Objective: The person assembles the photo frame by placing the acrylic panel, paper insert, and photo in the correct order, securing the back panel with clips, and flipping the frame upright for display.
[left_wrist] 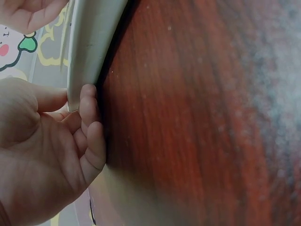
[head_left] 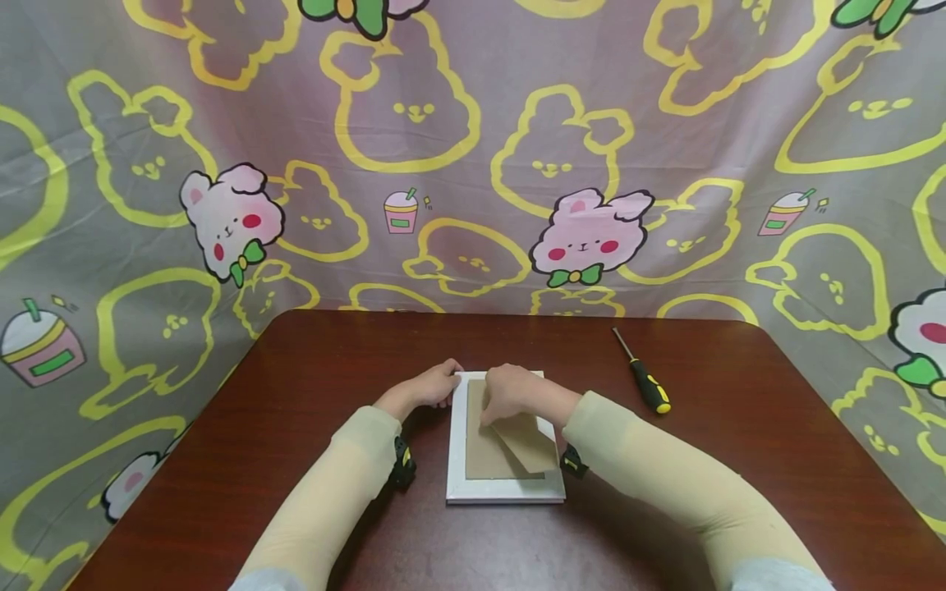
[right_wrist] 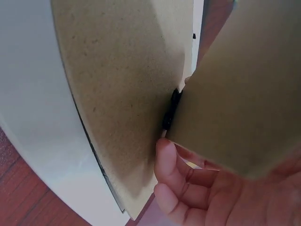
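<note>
A white picture frame lies face down on the table, its brown backing board facing up. From that board a brown stand flap rises at a slant. My left hand grips the frame's far left corner, thumb on the upper edge and fingers along the side, as the left wrist view shows. With curled fingers, my right hand pinches the flap at its hinged end. Close by those fingertips, the right wrist view shows a small black hinge. My right thumb is hidden behind the flap there.
To the right on the dark red-brown table lies a screwdriver with a black and yellow handle, its shaft pointing away. A curtain printed with cartoon rabbits hangs behind the table and at both sides.
</note>
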Motion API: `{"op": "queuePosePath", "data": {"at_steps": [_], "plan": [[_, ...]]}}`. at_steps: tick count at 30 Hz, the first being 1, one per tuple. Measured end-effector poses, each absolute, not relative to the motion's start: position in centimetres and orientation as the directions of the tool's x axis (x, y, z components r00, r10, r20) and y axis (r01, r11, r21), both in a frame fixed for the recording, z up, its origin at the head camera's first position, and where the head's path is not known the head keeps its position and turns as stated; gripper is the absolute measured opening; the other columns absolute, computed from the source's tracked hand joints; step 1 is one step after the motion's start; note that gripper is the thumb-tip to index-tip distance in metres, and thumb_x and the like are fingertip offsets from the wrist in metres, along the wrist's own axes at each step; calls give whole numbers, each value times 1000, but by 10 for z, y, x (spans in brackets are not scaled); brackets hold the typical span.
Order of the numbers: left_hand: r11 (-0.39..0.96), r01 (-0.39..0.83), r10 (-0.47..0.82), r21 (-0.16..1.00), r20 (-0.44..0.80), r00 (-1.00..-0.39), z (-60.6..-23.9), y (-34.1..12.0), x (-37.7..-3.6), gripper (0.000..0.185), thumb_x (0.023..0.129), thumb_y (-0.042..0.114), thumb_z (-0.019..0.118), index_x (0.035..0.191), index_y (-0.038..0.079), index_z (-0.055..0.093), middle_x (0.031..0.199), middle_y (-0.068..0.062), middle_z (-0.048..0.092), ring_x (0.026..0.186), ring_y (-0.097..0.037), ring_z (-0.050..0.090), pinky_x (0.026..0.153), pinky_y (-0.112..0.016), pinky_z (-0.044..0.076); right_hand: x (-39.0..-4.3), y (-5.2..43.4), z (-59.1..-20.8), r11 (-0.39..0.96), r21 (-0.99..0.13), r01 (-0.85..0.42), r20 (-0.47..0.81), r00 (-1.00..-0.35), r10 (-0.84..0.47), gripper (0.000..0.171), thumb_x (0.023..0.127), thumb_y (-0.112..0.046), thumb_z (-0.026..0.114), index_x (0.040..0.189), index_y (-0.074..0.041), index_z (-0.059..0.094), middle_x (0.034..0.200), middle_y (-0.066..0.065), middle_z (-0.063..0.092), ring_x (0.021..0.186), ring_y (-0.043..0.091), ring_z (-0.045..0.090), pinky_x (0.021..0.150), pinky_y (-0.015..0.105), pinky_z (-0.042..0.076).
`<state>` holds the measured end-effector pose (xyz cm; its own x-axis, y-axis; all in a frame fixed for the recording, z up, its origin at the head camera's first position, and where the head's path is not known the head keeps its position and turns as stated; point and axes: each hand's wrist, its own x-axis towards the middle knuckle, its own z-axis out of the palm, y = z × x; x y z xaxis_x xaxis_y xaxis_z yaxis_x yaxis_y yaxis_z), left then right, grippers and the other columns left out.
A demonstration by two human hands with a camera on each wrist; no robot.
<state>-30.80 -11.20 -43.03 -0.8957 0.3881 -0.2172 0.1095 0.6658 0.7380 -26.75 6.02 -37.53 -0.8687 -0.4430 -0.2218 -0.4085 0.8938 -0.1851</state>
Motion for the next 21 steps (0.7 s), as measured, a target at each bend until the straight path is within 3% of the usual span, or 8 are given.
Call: {"op": "queuePosePath", "data": {"at_steps": [21], "plan": [[660, 107, 381, 743, -208, -901, -432, -111, -309, 20, 104, 11, 38, 118, 3, 49, 70, -7, 51, 58, -18, 46, 52, -27, 37, -269, 60, -378, 894, -166, -415, -235, -864, -445, 35, 74, -32, 81, 77, -9, 55, 66, 0, 53, 61, 15, 47, 57, 28, 39]]}}
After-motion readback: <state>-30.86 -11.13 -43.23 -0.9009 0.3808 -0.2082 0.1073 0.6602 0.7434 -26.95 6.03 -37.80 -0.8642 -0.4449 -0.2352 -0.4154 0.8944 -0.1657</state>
